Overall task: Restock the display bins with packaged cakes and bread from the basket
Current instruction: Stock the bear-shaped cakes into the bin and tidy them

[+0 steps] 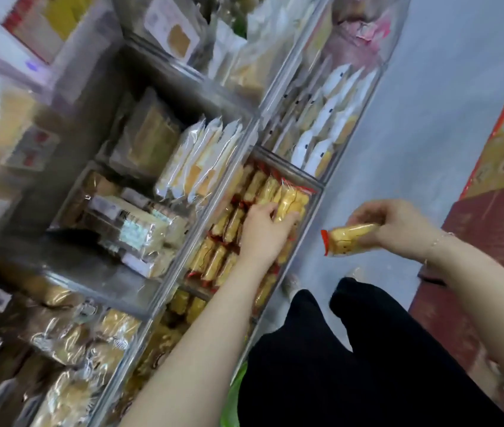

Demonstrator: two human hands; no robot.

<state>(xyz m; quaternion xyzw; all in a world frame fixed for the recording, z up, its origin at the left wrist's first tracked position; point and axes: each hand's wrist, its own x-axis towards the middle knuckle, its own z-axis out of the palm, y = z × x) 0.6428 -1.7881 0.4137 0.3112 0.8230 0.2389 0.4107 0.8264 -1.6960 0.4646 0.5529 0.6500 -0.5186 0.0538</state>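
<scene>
A clear display bin (pixel 317 192) holds rows of yellow cakes in red-edged wrappers (pixel 213 257). My left hand (pixel 263 232) reaches into that bin, its fingers and thumb gripping an upright yellow packaged cake (pixel 290 201) at the bin's right side. Right of the bin and over the floor, my right hand (pixel 398 226) holds another yellow packaged cake (pixel 346 238), its red end pointing left. A green edge (pixel 229 396) shows at the bottom beside my legs; I cannot tell whether it is the basket.
Neighbouring clear bins hold white-and-yellow packs (pixel 204 158), white packs (pixel 327 124) and brown breads (pixel 68 334). A grey floor (pixel 414 134) runs to the right. Red and gold cartons (pixel 497 211) stand at the far right. My black-clad legs (pixel 352 365) fill the lower middle.
</scene>
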